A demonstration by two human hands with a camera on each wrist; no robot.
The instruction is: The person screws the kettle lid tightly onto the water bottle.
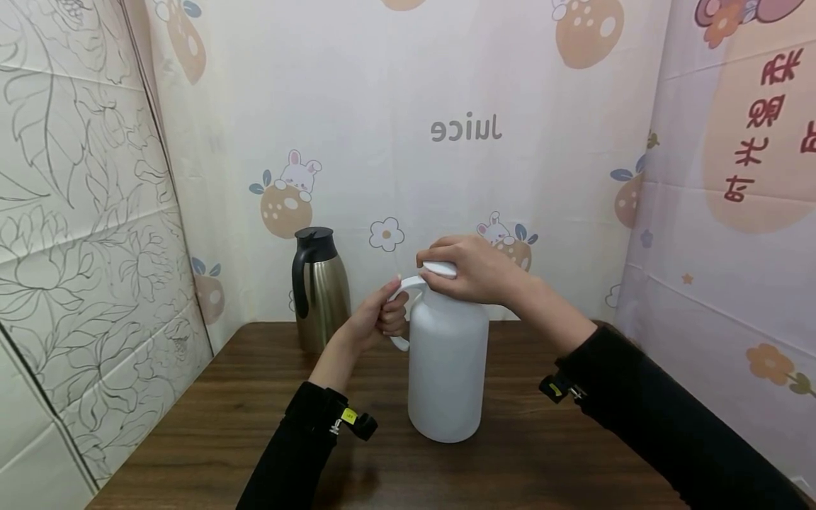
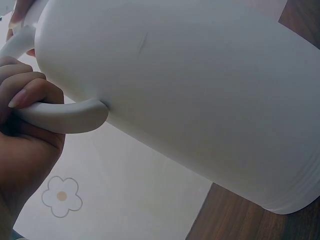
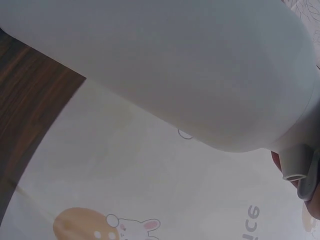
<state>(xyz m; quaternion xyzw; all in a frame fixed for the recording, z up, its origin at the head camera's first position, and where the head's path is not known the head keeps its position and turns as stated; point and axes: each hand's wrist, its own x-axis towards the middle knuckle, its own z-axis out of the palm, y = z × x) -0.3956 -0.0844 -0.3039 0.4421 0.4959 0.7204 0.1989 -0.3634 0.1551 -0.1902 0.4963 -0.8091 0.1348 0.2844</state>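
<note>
A white thermos jug (image 1: pixel 448 375) stands upright on the brown wooden table. My left hand (image 1: pixel 376 315) grips its curved handle (image 2: pixel 65 117), the fingers wrapped round it with the thumb up near the top. Over the jug's top, my right hand (image 1: pixel 478 269) holds the white lid (image 1: pixel 440 269), fingers on the far side and thumb on the near side. The right wrist view shows a short spout (image 3: pixel 294 165) at the jug's neck, beside part of that hand. Most of the lid is hidden under the right hand.
A gold-coloured metal jug (image 1: pixel 328 297) with a black lid and handle stands at the table's back left. Printed curtains (image 1: pixel 395 92) hang behind the table (image 1: pixel 242 411) and along both sides.
</note>
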